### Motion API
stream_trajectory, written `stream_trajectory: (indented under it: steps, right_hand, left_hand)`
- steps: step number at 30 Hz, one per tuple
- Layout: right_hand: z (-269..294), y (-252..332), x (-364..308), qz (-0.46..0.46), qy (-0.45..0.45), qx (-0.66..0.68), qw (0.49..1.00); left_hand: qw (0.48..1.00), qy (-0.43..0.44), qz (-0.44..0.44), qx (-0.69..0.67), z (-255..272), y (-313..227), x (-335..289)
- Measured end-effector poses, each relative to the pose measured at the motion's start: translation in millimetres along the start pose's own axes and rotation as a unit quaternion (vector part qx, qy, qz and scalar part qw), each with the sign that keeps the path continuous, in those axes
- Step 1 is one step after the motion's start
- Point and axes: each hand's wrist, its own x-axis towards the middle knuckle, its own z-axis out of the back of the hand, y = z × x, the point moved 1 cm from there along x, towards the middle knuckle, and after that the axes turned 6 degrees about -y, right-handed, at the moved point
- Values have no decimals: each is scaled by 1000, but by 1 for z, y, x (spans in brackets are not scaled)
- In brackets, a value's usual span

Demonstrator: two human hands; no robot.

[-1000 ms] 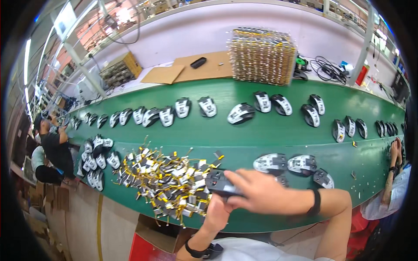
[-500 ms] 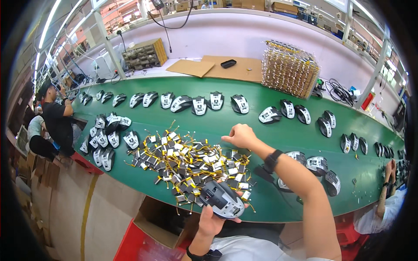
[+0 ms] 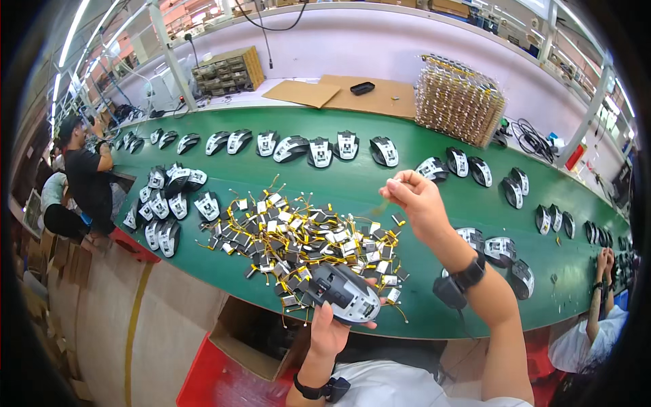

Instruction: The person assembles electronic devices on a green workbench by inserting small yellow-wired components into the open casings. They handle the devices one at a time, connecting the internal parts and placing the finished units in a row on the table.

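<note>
Head view. Long green conveyor belt (image 3: 407, 197) runs across a factory hall, white bench behind it. Rows of black-and-white mouse shells (image 3: 319, 150) lie along the belt's far half, with a denser cluster (image 3: 166, 203) at its left end. Heap of small silver battery cells with yellow leads (image 3: 298, 237) sits on the near part of the belt, directly ahead.

Left hand (image 3: 330, 332) at the belt's near edge, fingers curled under an open mouse body (image 3: 346, 293), gripping it; the body is tilted, hanging just over the near rim of the heap.

Right hand (image 3: 419, 198) raised above the belt, right of the heap, fingertips pinched shut on something thin with a blurred yellowish strand trailing left; what it is cannot be made out. Black wrist strap (image 3: 461, 281) on that forearm.

Wire rack of parts (image 3: 458, 102) and flat cardboard sheets (image 3: 339, 93) on the white bench. Seated person in black (image 3: 85, 180) at far left; another person's hands (image 3: 602, 261) at far right.
</note>
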Motion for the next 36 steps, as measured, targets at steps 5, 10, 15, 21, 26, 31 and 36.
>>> stream_trajectory:
  steps: [5, 10, 15, 21, 26, 31, 36]
  right_hand:
    - [1, 34, -105, -172, 60, -129, 975]
    - [22, 13, -139, -52, 57, -311, 947]
    - [26, 11, -159, 66, 63, -337, 937]
    - [39, 23, -166, 75, 78, -368, 923]
    - [39, 11, -173, 202, -2, -426, 882]
    - [36, 17, -178, 240, -32, -492, 836]
    - [36, 13, -184, 225, -66, -465, 853]
  left_hand:
    - [999, 6, -9, -45, -16, 8, 20]
    - [997, -56, 46, -22, -24, 33, 36]
    - [996, -47, 66, -37, -24, 38, 34]
    - [995, -71, 62, 13, -31, 45, 34]
    - [998, -34, 62, 2, -43, 39, 36]
    - [999, -17, 49, 10, -47, 38, 33]
    - [999, 4, 52, 12, -48, 36, 34]
